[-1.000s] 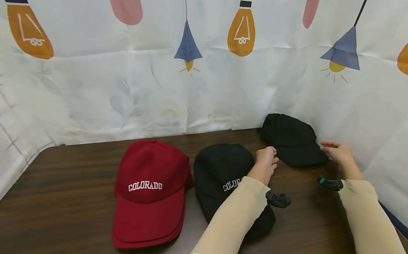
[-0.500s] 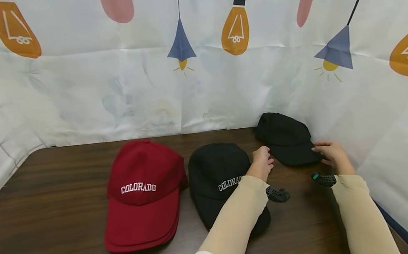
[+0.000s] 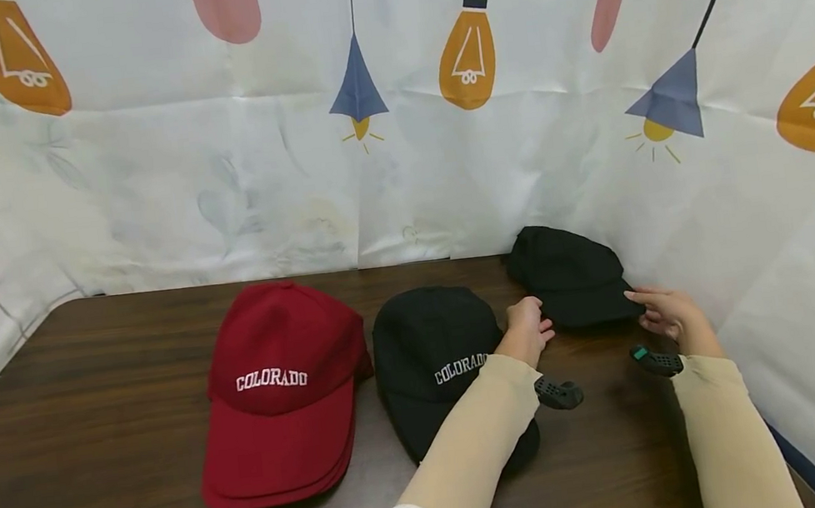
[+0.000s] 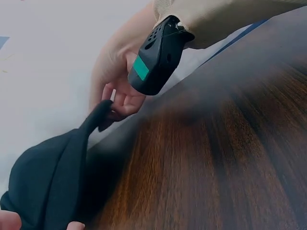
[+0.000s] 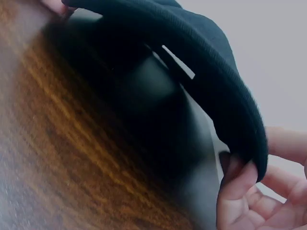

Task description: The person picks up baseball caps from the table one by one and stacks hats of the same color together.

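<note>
A plain black baseball cap (image 3: 572, 273) sits at the back right, its brim facing the person and lifted at the front. My right hand (image 3: 671, 316) pinches the brim's right corner; in the right wrist view the thumb (image 5: 237, 182) is under the edge with fingers above. My left hand (image 3: 527, 328) is at the brim's left end. In the left wrist view, its fingertips (image 4: 9, 220) show on either side of the cap. Beneath the left forearm lies a black cap reading COLORADO (image 3: 433, 343), partly covered by the sleeve.
Two stacked red COLORADO caps (image 3: 286, 419) stand left of the middle black cap. All rest on a dark wooden table (image 3: 84, 458). A white cloth (image 3: 278, 176) printed with lamps and bulbs hangs behind and along the right side, close to the right hand.
The right hand has closed in on the brim's right corner and now grips it. The brim's front edge has risen slightly. The head view has shifted a little to the right.
</note>
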